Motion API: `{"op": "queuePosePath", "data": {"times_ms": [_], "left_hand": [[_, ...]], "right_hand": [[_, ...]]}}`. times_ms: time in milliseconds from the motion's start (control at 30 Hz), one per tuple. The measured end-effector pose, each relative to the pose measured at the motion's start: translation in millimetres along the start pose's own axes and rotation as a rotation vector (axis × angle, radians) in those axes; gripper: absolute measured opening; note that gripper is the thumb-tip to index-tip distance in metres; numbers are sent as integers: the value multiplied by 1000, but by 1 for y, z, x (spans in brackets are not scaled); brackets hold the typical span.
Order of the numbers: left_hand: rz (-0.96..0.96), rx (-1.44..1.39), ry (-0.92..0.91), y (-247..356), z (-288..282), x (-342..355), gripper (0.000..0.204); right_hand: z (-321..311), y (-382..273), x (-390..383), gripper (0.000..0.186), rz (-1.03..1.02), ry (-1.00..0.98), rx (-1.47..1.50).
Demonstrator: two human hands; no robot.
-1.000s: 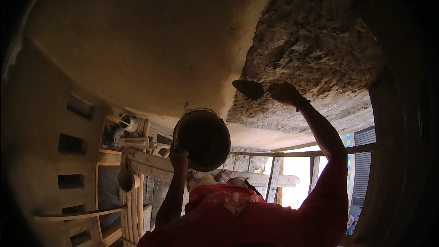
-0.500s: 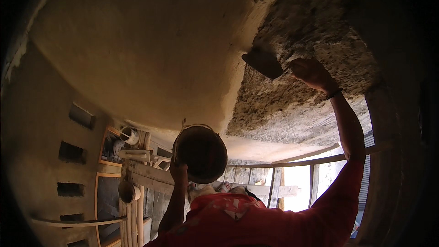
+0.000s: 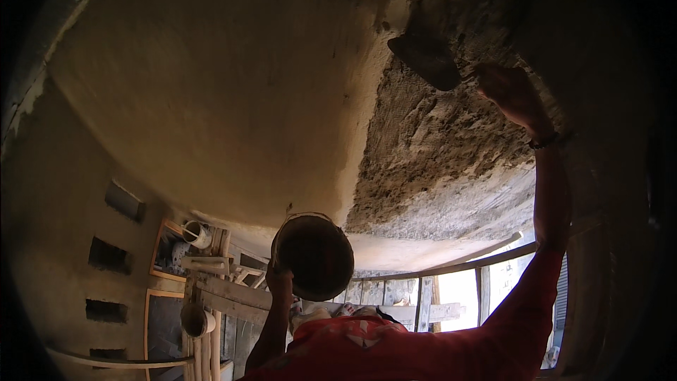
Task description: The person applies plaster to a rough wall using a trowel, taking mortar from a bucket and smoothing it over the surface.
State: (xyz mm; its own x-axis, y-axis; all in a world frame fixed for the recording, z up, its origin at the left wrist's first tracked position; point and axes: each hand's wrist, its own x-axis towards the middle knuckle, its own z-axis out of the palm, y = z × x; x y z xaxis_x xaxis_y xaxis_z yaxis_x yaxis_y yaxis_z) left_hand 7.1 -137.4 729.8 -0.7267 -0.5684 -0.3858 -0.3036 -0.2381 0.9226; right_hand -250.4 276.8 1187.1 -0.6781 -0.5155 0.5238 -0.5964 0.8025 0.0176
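Note:
My right hand (image 3: 509, 93) is raised and closed around the handle of a trowel (image 3: 427, 61). The dark blade lies at the rough, wet mortar (image 3: 430, 137) on the wall, its tip near the edge of the smooth plaster (image 3: 233, 85). Whether the blade presses on the mortar, I cannot tell. Lower down, my left hand (image 3: 279, 281) grips the rim of a round bucket (image 3: 312, 257). The bucket's dark inside faces me, and what it contains is too dim to make out.
At the lower left, two buckets (image 3: 197, 235) (image 3: 197, 319) stand by wooden poles (image 3: 206, 354). Planks (image 3: 233, 289) run below me. Several rectangular openings (image 3: 109, 255) pierce the left wall. A wooden rail (image 3: 451, 268) crosses in front of bright openings at the right.
My right hand and the trowel have moved up and to the right across the mortar. The bucket in my left hand sits slightly lower in the view, which has shifted a little.

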Motion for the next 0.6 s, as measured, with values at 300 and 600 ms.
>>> {"op": "queuePosePath", "data": {"times_ms": [300,600], "left_hand": [[122,-15,-10,-27,-13,14,46],[140,0,86,7,-17,-14,40]], "right_hand": [[-48,-47,-21,37,-46,-170,529],[37,-15,-30,51,-296,-17,1211]]}}
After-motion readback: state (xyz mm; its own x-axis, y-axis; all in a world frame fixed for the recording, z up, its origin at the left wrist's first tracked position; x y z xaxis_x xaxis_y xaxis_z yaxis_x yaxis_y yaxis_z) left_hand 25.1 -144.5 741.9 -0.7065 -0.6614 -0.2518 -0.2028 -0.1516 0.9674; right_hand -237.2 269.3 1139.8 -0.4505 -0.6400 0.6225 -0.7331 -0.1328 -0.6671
